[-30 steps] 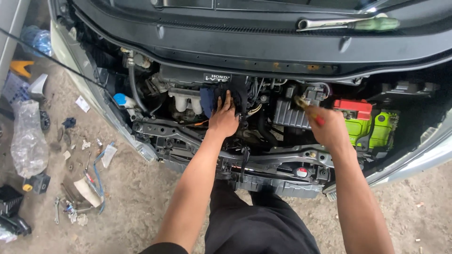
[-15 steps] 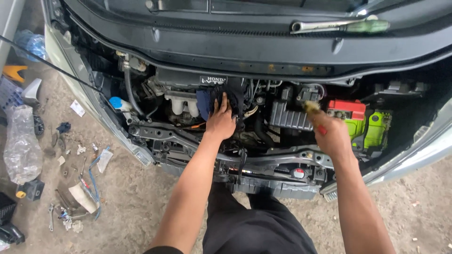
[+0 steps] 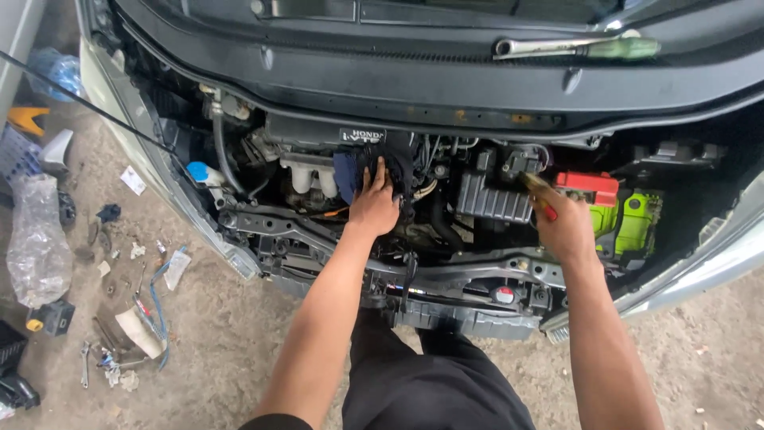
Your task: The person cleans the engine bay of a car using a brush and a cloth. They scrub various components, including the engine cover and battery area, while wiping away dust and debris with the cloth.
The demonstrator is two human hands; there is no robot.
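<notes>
I am leaning over an open car engine bay (image 3: 446, 279). My left hand (image 3: 374, 205) presses flat on a dark blue cloth (image 3: 374, 169) lying over the middle of the engine. My right hand (image 3: 567, 227) is closed around a screwdriver (image 3: 538, 193) with a red and yellow handle, its end pointing toward the black ribbed box (image 3: 493, 197) beside the battery. A green battery with a red cover (image 3: 613, 209) sits just right of that hand.
A wrench and a green-handled tool (image 3: 581, 48) lie on the cowl below the windscreen. The hood prop rod (image 3: 87, 99) crosses the left side. Scattered tools, rags and a plastic bag (image 3: 36, 247) lie on the dirt floor at left.
My view has shifted slightly. My left hand stays on the cloth. My right hand with the screwdriver has kept its place by the ribbed box.
</notes>
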